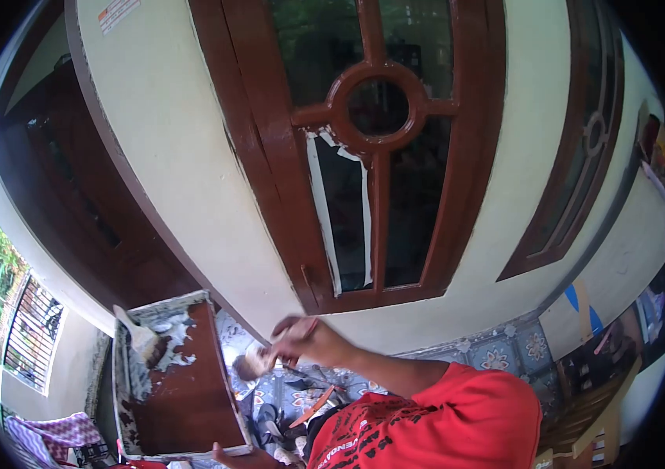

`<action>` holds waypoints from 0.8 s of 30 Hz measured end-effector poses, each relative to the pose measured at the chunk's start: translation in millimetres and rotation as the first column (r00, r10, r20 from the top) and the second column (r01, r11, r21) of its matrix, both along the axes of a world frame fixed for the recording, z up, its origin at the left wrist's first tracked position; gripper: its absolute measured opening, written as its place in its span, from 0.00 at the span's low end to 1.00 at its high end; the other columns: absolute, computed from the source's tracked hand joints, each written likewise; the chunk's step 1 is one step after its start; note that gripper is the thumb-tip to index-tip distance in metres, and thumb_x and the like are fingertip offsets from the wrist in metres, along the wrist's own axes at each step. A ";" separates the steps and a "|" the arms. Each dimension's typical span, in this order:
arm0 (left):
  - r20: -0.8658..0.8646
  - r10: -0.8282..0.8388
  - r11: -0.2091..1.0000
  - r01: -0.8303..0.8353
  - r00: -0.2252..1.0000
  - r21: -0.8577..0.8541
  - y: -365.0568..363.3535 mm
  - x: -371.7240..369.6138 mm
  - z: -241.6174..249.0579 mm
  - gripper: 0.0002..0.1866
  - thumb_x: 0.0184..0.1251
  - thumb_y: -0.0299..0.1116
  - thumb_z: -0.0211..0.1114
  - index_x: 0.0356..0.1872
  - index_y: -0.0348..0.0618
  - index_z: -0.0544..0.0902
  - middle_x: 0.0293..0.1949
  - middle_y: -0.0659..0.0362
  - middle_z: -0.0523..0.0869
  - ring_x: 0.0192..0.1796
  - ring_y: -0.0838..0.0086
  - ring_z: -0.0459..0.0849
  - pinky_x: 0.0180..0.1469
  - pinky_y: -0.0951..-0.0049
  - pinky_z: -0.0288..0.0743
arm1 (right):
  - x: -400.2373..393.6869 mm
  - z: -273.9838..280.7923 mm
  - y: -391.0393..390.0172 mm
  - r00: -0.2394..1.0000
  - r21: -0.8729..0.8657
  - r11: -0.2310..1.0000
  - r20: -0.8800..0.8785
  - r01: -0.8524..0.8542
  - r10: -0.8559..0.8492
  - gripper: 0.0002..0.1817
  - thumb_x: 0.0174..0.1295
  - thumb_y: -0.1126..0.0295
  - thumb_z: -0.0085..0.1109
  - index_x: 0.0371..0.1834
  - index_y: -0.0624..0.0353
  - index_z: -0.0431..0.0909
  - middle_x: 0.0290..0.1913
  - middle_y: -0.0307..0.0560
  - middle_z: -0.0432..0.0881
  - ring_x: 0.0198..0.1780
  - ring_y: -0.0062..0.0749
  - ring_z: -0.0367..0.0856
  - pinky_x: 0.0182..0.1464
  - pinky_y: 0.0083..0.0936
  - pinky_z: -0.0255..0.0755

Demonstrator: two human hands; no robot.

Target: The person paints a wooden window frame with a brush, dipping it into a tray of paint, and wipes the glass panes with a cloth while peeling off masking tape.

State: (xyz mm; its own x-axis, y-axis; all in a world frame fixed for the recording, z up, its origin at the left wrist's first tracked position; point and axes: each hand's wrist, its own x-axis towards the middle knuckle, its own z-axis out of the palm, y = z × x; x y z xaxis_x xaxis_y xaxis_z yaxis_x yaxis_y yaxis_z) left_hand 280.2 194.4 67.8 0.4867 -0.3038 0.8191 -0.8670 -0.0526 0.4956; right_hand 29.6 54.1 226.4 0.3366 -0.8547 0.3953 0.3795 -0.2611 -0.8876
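My right hand is closed around a paintbrush, its pale bristles pointing left and slightly blurred. It hovers just right of a shallow rectangular paint tray holding brown paint. My left hand grips the tray's lower right edge; the thumb shows, while most of the fingers are hidden. A second, wider brush lies in the tray's upper left, beside whitish patches. Ahead is a glossy brown window frame, with white masking strips along one lower glass pane.
Below the window runs a cream wall. Patterned tiles cover the floor, where sandals lie near my body. A brown door stands left, a slatted wooden item lower right, and a checked cloth lower left.
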 end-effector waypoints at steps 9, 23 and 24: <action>-0.073 -0.041 0.998 0.043 0.996 0.038 7.1 8.4 18.2 0.29 0.54 0.16 0.62 0.59 0.36 0.64 0.54 0.49 0.70 0.59 0.59 0.69 0.65 0.58 0.60 | 68.3 11.6 7.6 0.990 -0.016 0.993 -0.089 -0.115 0.113 0.11 0.60 0.66 0.64 0.31 0.65 0.81 0.36 0.42 0.81 0.34 0.19 0.77 0.36 0.19 0.71; -0.323 -0.143 0.988 0.155 0.936 0.014 26.4 27.1 -9.3 0.32 0.50 0.37 0.72 0.55 0.35 0.70 0.50 0.47 0.74 0.55 0.54 0.72 0.61 0.56 0.65 | 105.4 -6.2 18.1 0.944 0.020 0.977 -0.256 -0.211 0.209 0.16 0.56 0.61 0.67 0.40 0.62 0.79 0.31 0.42 0.83 0.34 0.21 0.79 0.40 0.22 0.72; -0.397 -0.207 0.978 0.195 0.894 -0.069 27.3 18.5 -0.1 0.32 0.50 0.37 0.72 0.56 0.36 0.70 0.51 0.47 0.74 0.56 0.53 0.71 0.62 0.55 0.64 | 103.6 -3.4 21.5 0.925 0.027 0.970 -0.298 -0.240 0.237 0.17 0.56 0.61 0.68 0.40 0.63 0.80 0.34 0.44 0.83 0.36 0.21 0.79 0.41 0.22 0.72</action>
